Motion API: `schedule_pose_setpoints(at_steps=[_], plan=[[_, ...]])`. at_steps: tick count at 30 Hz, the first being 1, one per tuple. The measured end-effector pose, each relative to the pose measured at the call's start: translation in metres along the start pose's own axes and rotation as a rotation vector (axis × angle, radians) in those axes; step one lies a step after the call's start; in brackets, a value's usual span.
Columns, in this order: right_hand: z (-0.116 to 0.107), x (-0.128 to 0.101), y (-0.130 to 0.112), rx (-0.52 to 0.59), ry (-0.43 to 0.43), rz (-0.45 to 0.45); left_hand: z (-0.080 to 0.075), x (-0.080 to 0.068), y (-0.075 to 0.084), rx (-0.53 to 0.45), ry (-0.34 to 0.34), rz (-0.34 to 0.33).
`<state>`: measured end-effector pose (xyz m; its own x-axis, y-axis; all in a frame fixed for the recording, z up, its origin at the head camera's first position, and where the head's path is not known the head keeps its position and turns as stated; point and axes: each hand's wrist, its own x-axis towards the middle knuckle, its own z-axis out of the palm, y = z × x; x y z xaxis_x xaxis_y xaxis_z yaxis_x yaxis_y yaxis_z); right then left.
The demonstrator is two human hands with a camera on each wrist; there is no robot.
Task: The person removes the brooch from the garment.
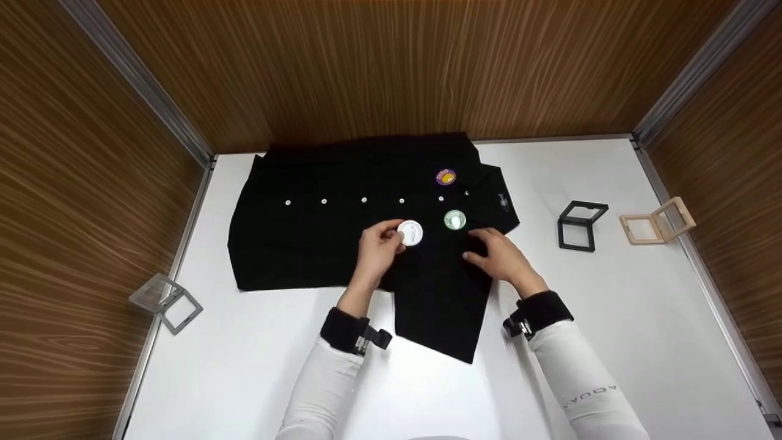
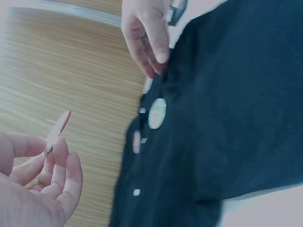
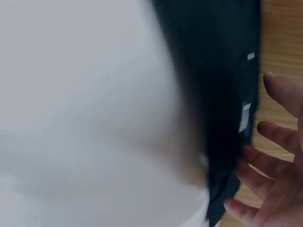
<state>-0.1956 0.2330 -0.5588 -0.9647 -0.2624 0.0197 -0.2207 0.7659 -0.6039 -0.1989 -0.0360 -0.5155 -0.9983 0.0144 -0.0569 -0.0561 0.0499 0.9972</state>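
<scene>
Left hand pinches a white round badge over the black shirt.
Just right of that grip, the right hand presses flat, fingers relaxed, on the shirt; a green badge sits between them, a purple badge beyond, all on the white counter.

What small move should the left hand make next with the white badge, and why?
Probably lower the white badge onto the black shirt beside the green badge. The left hand pinches it just above the cloth, two badges already sit there, and the right hand rests on the fabric.
</scene>
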Motion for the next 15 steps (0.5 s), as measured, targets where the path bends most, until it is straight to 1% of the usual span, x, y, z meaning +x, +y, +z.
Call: schedule_pose_setpoints(at_steps=[4,6,9,11,15], plan=[[-0.001,-0.001,-0.018,0.241,0.048,-0.065,-0.008,-0.008,0.01,-0.041,0.006,0.041],[0.0,-0.001,-0.028,0.325,0.064,-0.083,-0.01,-0.01,0.012,-0.059,0.009,0.053],[0.0,0.0,-0.042,0.408,0.088,-0.09,-0.011,-0.011,0.014,-0.073,0.013,0.069],[-0.005,-0.004,-0.061,0.445,0.092,-0.086,-0.011,-0.011,0.015,-0.082,0.013,0.076],[-0.017,-0.009,-0.093,0.539,0.067,-0.084,-0.011,-0.01,0.014,-0.091,0.013,0.082]])
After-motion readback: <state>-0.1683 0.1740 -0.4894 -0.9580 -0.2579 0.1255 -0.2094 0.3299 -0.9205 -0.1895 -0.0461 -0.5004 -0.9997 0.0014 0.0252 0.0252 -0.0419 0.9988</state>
